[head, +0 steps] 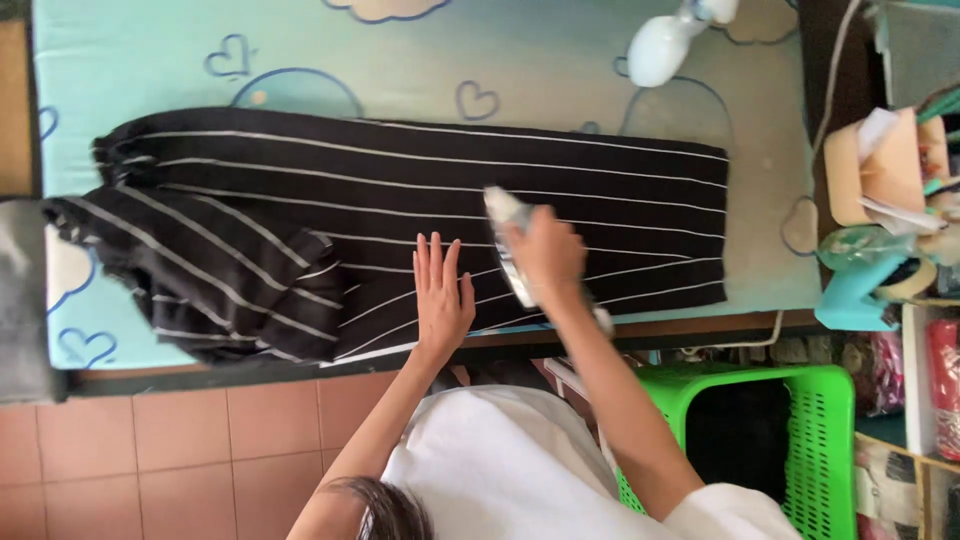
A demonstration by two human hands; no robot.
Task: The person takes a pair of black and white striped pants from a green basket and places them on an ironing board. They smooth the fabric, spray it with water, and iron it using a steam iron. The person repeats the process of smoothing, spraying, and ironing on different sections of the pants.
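A pair of black trousers with thin white stripes (600,200) lies flat along a light-blue padded surface (420,70) printed with hearts. One leg is folded back in a bunch at the left (200,270). My left hand (442,295) presses flat on the cloth near the front edge, fingers apart. My right hand (548,250) grips the handle of a silvery iron (505,222) resting on the trousers just right of my left hand.
A white spray bottle (660,45) lies at the far edge. A green plastic basket (820,420) stands on the floor at the right. Cluttered shelves with boxes and a teal stand (870,290) fill the right side. Pink floor tiles (180,450) lie below.
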